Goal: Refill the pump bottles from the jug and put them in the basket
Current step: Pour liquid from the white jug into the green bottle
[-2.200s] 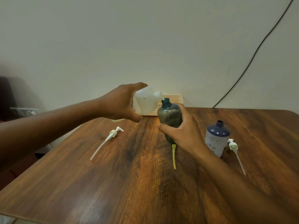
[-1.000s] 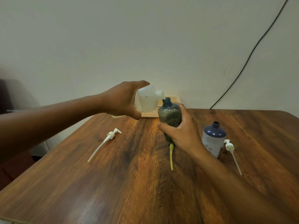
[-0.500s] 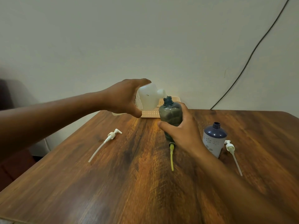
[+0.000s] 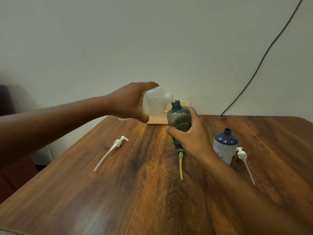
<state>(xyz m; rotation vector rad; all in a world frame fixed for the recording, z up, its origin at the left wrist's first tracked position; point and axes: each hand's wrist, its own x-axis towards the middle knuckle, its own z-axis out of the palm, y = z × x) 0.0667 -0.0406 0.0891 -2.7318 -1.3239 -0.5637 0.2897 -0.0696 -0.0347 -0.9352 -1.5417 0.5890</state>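
Note:
My left hand grips a white translucent jug, tipped on its side with its spout right at the open neck of a smoky grey bottle. My right hand is wrapped around that grey bottle, which stands on the wooden table. A blue-and-white bottle stands open to the right of my right wrist. The cream basket sits at the table's far edge, mostly hidden behind the jug and grey bottle.
Three loose pump heads lie on the table: a white pump at the left, a yellow pump in front of the grey bottle, and another white pump beside the blue bottle. A black cable runs down the wall.
The jug has tipped further and its spout has come closer to the grey bottle's neck. My right hand has kept its hold on the bottle.

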